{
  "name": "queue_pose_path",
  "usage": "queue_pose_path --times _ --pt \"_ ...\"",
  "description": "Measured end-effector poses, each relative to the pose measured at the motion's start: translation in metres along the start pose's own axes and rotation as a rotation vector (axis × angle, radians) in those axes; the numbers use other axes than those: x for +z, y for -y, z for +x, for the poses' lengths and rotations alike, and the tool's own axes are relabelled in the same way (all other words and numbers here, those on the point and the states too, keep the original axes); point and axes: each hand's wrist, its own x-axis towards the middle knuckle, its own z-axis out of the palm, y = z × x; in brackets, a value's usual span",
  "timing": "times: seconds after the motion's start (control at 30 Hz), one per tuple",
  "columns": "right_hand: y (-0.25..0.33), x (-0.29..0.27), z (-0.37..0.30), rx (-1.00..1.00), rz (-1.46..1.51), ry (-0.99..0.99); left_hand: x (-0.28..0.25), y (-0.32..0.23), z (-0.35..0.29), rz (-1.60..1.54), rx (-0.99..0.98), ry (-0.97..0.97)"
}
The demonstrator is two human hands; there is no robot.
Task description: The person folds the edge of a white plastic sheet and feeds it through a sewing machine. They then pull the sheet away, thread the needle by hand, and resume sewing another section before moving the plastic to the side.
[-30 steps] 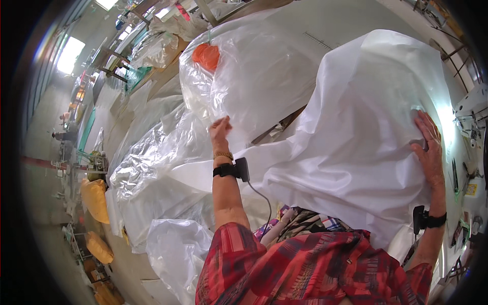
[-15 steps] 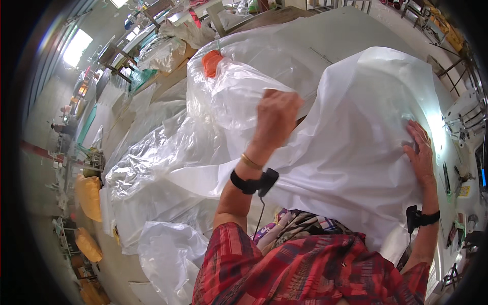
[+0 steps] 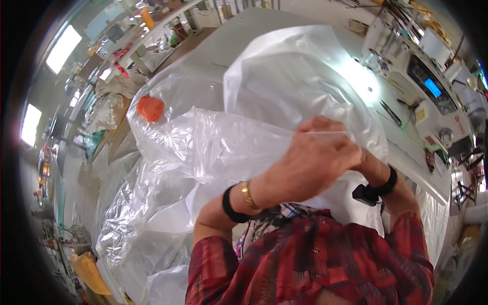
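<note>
My left hand (image 3: pixel 317 160) is in front of my body with its fingers closed on the edge of a clear plastic sheet (image 3: pixel 239 145), drawn taut toward the left. Right beside it, my right hand (image 3: pixel 362 158) is largely covered by the left one, so its fingers are hidden. Beyond both hands a white sheet of material (image 3: pixel 284 66) stands up in a broad fold over the table. An orange-red wad (image 3: pixel 151 108) lies on the clear plastic at the far left.
A lit sewing machine (image 3: pixel 432 86) with a small blue display stands at the right on the pale tabletop (image 3: pixel 401 145). Dark-tipped tweezers or snips (image 3: pixel 391 113) lie by it. Yellow-orange bundles (image 3: pixel 90 272) sit low at the left. Crumpled plastic (image 3: pixel 119 223) spreads over the left side.
My left hand has come right and nearer my body; my right hand has left the white sheet and joined it. The view has turned right, showing more of the sewing machine.
</note>
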Motion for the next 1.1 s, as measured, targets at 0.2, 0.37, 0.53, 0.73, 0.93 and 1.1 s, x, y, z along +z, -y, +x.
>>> queue_pose_path --times 0.2,0.37,0.53,0.73,0.93,1.1 --pt "-0.01 -0.008 -0.052 0.443 0.414 -0.732 -0.038 0.007 -0.009 -0.483 -0.448 -0.154" --pt "-0.002 -0.012 -0.073 0.464 0.71 -0.976 -0.025 0.02 -0.036 -0.396 -0.482 -0.059" --pt "0.003 -0.013 -0.09 0.391 0.732 -1.006 0.011 -0.003 -0.018 -0.354 -0.544 0.063" --pt "-0.008 0.002 -0.098 0.213 0.777 -1.002 0.053 0.0 -0.001 -0.33 -0.496 -0.005" --pt "0.007 0.0 -0.091 0.463 0.637 -1.083 0.059 0.003 0.0 -0.537 -0.49 -0.177" --pt "-0.007 -0.001 -0.112 0.425 0.642 -1.061 0.059 0.003 0.015 -0.564 -0.448 -0.274"
